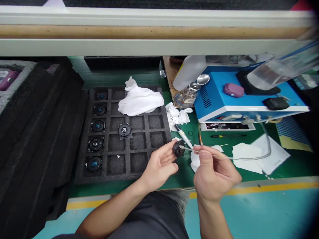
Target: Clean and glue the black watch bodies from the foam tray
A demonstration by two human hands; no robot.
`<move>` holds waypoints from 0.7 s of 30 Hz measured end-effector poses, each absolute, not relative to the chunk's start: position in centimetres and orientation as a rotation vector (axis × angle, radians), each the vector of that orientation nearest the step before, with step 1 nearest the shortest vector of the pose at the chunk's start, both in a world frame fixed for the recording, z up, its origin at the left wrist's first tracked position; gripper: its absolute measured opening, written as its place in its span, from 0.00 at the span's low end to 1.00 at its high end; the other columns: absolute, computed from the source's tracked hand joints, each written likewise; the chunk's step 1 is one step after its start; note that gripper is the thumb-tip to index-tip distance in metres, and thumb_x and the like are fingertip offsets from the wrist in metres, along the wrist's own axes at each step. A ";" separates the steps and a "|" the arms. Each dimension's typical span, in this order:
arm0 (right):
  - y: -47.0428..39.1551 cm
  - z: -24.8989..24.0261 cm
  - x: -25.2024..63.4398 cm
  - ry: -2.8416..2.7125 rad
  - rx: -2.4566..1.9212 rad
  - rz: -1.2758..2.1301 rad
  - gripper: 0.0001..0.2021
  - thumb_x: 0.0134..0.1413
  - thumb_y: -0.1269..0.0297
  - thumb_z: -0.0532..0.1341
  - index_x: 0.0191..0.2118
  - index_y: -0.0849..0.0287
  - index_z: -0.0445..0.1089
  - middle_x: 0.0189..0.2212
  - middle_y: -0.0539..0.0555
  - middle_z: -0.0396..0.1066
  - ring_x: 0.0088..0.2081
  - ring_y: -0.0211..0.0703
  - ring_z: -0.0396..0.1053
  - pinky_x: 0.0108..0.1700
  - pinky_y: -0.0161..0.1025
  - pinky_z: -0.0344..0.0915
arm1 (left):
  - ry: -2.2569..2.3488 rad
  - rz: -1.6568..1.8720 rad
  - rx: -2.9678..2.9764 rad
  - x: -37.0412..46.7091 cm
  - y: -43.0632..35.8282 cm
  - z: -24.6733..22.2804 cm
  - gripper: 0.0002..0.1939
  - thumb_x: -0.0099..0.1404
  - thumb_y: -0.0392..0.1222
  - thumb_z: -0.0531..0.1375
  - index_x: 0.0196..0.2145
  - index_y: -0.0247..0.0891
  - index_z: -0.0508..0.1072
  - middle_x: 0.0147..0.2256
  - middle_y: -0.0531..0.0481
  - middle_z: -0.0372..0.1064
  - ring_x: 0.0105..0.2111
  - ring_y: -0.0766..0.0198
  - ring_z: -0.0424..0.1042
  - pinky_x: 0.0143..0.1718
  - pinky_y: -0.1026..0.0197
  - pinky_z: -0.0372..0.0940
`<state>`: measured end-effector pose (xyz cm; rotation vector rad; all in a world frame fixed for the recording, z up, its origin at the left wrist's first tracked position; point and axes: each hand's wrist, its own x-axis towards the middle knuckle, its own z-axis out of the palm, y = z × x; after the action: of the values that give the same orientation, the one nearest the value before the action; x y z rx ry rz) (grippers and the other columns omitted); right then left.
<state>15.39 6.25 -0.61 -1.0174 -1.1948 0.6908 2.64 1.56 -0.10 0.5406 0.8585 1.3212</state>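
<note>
The dark watch is partly covered at its left edge by fingertips, and whether the tip of the tube touches its face is too small to tell. The foam stack at nine o'clock is cut off by the left edge, the right side blurs into shadow, and the cloth at ten o'clock hides several tray pockets.

The tray at nine o'clock is coarse grey-black foam with square pockets; round, glossy watches stand in its far-left column, and one more lies nearer its middle. The cloth is white, soft and crumpled. The tube is thin, clear and smooth, bending at three o'clock up to the blue box, hard-edged with slotted vents. White paper lies flat on the green bench at three o'clock.

The left hand is half open, palm up, its fingers gripping the watch's edge, thumb apart from it. The right hand is curled in, pinching the tube between thumb and fingers.
</note>
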 end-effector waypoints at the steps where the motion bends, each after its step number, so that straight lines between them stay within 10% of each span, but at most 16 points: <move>1: 6.3 -0.6 15.4 -1.193 -1.014 0.691 0.03 0.56 0.70 0.70 0.37 0.58 0.81 0.30 0.51 0.79 0.32 0.41 0.77 0.36 0.40 0.73 | 0.864 1.321 0.540 2.6 1.6 -0.1 0.39 0.53 0.29 0.64 0.64 0.37 0.70 0.64 0.39 0.67 0.67 0.43 0.63 0.70 0.41 0.54; 21: 7.0 -0.2 15.6 -1.302 -0.999 0.682 0.06 0.61 0.72 0.66 0.39 0.54 0.79 0.31 0.50 0.79 0.36 0.39 0.76 0.38 0.38 0.72 | 0.797 1.370 0.596 2.7 2.0 -0.6 0.32 0.62 0.32 0.66 0.63 0.46 0.72 0.63 0.46 0.69 0.66 0.49 0.65 0.70 0.47 0.56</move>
<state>15.60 6.96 -0.19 -0.9987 -1.3025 0.6823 2.68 2.00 -0.60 0.5958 0.7968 1.3696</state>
